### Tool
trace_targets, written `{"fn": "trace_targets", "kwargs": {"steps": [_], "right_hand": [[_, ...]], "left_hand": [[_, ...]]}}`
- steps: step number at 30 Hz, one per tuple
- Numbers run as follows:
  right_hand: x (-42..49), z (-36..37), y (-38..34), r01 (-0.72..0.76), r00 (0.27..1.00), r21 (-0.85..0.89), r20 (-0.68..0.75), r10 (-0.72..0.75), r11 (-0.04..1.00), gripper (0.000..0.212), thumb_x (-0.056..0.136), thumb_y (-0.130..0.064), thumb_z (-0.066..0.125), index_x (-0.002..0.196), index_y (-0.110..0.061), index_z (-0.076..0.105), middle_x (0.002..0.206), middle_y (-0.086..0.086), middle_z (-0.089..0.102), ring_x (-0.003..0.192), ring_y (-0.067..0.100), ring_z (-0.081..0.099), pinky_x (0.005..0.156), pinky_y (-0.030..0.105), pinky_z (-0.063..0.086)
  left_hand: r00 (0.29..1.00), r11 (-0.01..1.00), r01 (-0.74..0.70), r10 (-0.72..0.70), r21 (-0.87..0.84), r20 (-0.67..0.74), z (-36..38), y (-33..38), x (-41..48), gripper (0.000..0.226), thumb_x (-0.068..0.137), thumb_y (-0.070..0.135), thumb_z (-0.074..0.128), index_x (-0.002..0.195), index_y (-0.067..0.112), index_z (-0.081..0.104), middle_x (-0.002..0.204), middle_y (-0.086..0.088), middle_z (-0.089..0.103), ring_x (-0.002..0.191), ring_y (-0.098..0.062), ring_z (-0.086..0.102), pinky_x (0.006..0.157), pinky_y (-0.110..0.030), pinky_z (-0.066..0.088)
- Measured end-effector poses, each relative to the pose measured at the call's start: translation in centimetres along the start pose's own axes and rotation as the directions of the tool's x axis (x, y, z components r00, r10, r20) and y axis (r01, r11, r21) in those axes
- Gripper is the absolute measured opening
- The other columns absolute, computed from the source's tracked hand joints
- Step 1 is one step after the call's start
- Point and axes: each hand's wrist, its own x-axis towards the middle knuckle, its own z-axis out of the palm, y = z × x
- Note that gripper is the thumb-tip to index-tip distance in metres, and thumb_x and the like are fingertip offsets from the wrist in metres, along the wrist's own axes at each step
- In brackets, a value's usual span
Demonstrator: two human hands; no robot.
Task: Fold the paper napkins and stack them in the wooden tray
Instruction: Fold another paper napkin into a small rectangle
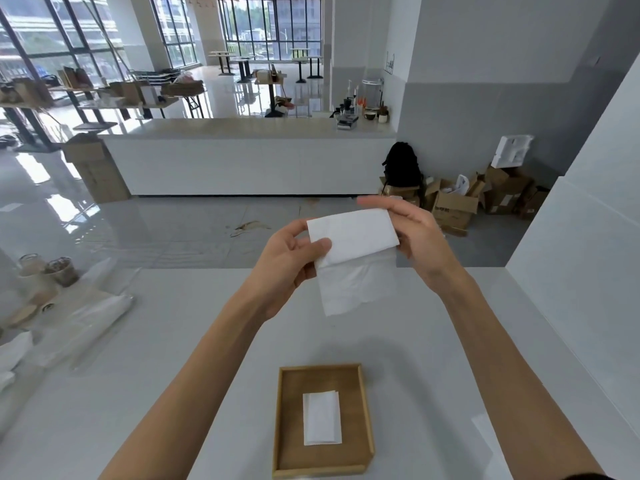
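The wooden tray [290, 410] sat on the near part of the white table [180, 341], a bit right of centre. It had just one folded napkin [321, 418] lying flat in the middle, not touching the walls. Over on the left, a clear plastic bag [90, 320] and a couple of jars [52, 270] were too blurry to say what was in them. The loose napkin [353, 258] was up in the air over the far side of the table. The left hand [294, 261] pinched its left edge, thumb in front, and the right hand [415, 237] gripped the right edge, fingertips mostly hidden behind the paper. It was white, with the top folded over and a thinner, wrinkly layer hanging below.
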Motion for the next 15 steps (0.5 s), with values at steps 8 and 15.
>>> {"fn": "trace_targets", "kwargs": {"steps": [8,15], "right_hand": [[-1.1,0.3,1.6,-0.201,0.977,0.015,0.081,0.199,0.979,0.028,0.094,-0.027,0.07,0.122,-0.022,0.068,0.115,0.0,0.077,0.105,0.021,0.074,0.087,0.036,0.062],[-0.6,0.7,1.5,-0.172,0.983,0.083,-0.045,0.176,0.982,0.017,0.096,-0.018,0.067,0.112,-0.023,0.071,0.111,-0.001,0.078,0.101,0.02,0.076,0.085,0.035,0.063]], "left_hand": [[0.997,0.993,-0.054,0.059,0.109,-0.049,-0.7,0.4,0.6,0.023,0.101,0.005,0.057,0.121,0.014,0.062,0.101,-0.007,0.079,0.091,-0.023,0.076,0.076,-0.031,0.06],[0.998,0.99,0.037,-0.031,0.134,-0.053,-0.9,-0.6,0.5,0.017,0.101,0.009,0.059,0.114,0.017,0.067,0.103,-0.008,0.08,0.096,-0.023,0.077,0.082,-0.033,0.062]]}}
